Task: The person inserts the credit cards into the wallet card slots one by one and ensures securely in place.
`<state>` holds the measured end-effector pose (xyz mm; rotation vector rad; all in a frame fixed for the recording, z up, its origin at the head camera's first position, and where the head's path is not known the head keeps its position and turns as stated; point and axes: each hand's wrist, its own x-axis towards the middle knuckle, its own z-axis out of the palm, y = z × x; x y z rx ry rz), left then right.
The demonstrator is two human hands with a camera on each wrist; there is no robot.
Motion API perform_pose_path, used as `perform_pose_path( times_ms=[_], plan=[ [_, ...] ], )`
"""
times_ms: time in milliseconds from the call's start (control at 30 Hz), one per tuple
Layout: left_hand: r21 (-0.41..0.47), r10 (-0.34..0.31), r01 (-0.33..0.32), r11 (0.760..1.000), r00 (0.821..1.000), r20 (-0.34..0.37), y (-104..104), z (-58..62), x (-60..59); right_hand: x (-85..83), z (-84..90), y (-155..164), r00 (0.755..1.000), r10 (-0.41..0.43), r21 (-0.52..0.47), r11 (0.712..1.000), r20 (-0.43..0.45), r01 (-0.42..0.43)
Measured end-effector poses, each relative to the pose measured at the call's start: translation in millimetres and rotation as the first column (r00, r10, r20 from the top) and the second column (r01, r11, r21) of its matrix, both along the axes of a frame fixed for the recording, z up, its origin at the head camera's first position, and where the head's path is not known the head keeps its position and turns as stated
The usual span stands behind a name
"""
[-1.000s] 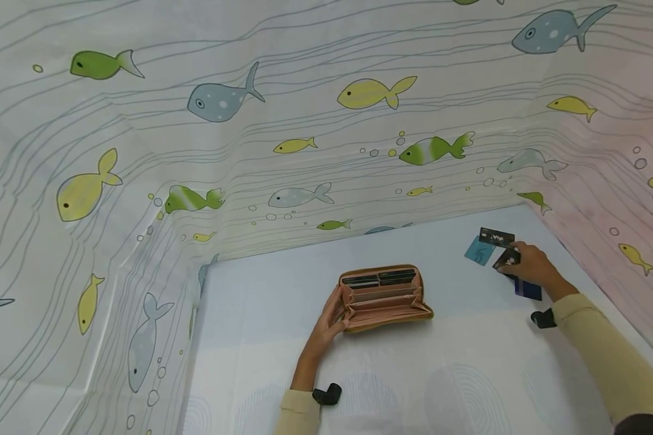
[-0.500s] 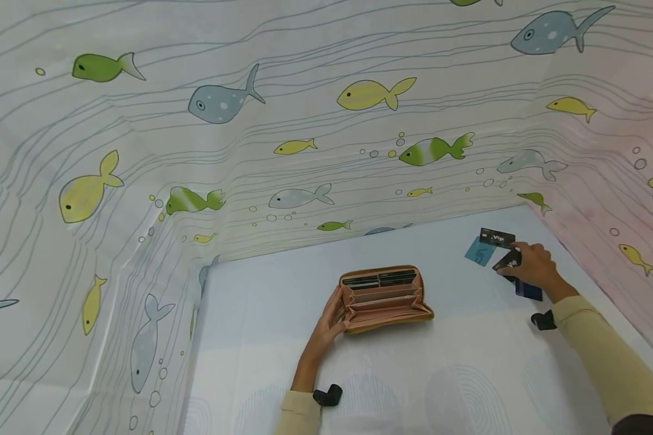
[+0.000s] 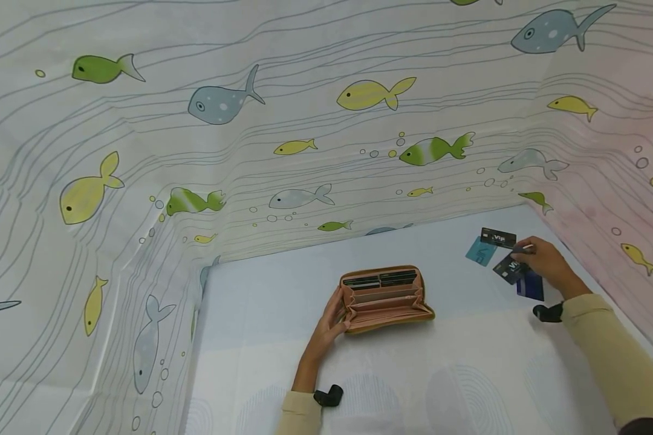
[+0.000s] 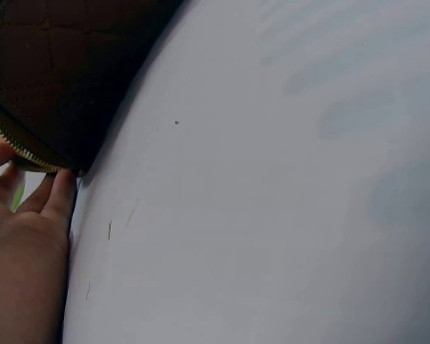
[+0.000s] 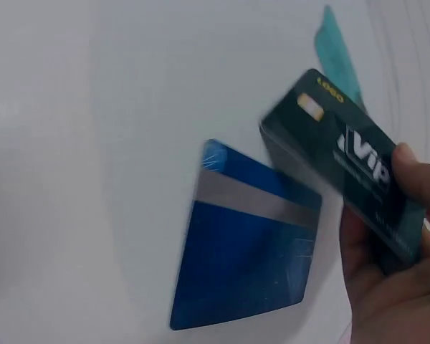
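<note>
My left hand [image 3: 326,323] holds the left end of an unzipped wallet [image 3: 386,315], thumb in front and fingers behind. Its quilted brown outside [image 4: 64,57] and gold zip show in the left wrist view. Several cards stand in the wallet's back slots. At the right, my right hand [image 3: 546,263] pinches a black VIP card [image 5: 337,143] between thumb and fingers. That card is tilted and lifted at least partly off the table. Just beneath and beside it lies a dark blue card [image 5: 236,251] with a grey stripe.
Another black VIP card [image 3: 497,237] lies beyond the right hand, overlapping a teal card [image 3: 479,252]. A white table [image 3: 272,302] carries everything. Fish-printed sheeting [image 3: 305,169] rises along the table's back and sides.
My right hand has drawn back slightly to the right, its fingers now pinching the black card. More of that card and the blue card shows. The left hand and wallet stay put.
</note>
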<state>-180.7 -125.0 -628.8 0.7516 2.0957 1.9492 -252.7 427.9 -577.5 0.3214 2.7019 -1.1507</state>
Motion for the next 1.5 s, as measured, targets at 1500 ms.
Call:
perform_pose_path(
  times_ms=[1500],
  plan=[
    [-0.008,-0.011,0.012,1.000,1.000,0.023,-1.7,-0.3,0.4,16.6,-2.6,4.3,0.979,0.173,-0.158,0.975,0.107,-0.155]
  ],
)
